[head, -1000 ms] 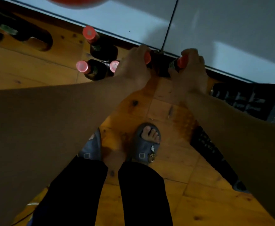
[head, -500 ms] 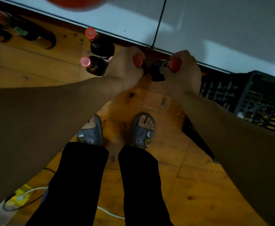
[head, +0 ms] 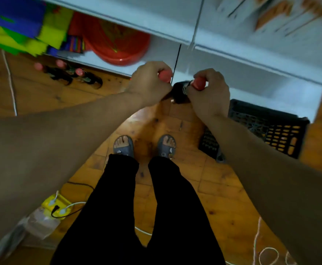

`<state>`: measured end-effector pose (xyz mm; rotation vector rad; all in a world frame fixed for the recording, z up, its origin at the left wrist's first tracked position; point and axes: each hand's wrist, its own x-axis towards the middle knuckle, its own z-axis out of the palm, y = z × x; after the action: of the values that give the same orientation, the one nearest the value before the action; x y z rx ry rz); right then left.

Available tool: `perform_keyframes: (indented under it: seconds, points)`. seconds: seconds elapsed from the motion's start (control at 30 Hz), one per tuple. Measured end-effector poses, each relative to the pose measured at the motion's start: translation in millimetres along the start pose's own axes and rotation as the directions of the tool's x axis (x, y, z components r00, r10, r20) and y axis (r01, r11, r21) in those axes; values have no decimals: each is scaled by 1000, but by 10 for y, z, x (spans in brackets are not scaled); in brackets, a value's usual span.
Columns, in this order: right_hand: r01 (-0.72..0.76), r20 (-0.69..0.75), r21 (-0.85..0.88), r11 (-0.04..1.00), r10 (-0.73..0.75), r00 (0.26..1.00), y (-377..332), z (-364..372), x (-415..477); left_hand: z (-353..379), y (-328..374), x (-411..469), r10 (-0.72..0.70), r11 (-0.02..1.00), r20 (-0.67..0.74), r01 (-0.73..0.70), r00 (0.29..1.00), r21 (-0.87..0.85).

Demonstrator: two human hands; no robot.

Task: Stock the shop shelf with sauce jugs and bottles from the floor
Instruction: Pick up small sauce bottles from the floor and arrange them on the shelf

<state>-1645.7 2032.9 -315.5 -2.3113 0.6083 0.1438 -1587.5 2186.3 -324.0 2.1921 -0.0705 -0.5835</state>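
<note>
Lift-and-carry step, by my judgement: the left hand and right hand each have their grip curled round the neck of a red-capped bottle, left bottle and right bottle side by side, off the floor, before the white shelf. Next they need raising and setting upright on it; both arms reach forward

Dim all over, with a warm orange glow on the wooden floor in the middle. Paler and brighter on the white shelf up top. Dark shadow over both arms and the black trousers. Clearest on the left hand, right hand and held bottles. Smeared with blur on the coloured packs, the boxes and the floor bottles. Tiny shine on the red bowl. Bent and stretched near the edges.
</note>
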Motion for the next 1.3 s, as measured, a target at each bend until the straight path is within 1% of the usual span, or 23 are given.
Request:
perform_keyframes:
  seconds: [0.1, 0.23, 0.33, 0.47, 0.6, 0.77, 0.9, 1.03, 1.17, 1.3]
  points:
    - [64, -33, -9, 998, -64, 997, -449, -424, -168, -473, 451, -214, 64, 998, 10, -64, 998, 4]
    - [171, -138, 3, 985, -169, 976, -1032, -947, -367, -1083, 1067, -471, 132, 991, 20, -132, 991, 27]
    - [204, -154, 14, 979, -200, 968, -1464, -1301, -477, -1497, 1482, -645, 199, 978, 4, -199, 980, 55]
    - [312, -187, -39, 949, -314, 931, -2050, -1751, -613, -2038, 1967, -808, 264, 962, 24, -266, 964, 67]
    - [356, -252, -89, 930, -367, 895, -2583, -2173, -732, -2538, 2414, -967, 317, 946, 66, -320, 946, 58]
    - [372, -340, -84, 924, -377, 861, -3219, -2658, -787, -3163, 2978, -1094, 394, 915, 72, -398, 916, 66]
    - [398, -396, 31, 917, -355, 847, -3635, -2955, -787, -3569, 3378, -1189, 444, 893, 45, -446, 895, 61]
    - [414, -438, 91, 906, -337, 833, -3915, -3146, -680, -3854, 3643, -1183, 475, 876, 43, -477, 879, 75]
    - [433, -443, 150, 889, -331, 833, -4056, -3185, -444, -3974, 3735, -1048, 480, 877, -46, -480, 876, 20]
    - [446, -421, 140, 884, -355, 835, -4142, -3133, -156, -4010, 3764, -832, 466, 883, -119, -470, 877, -2]
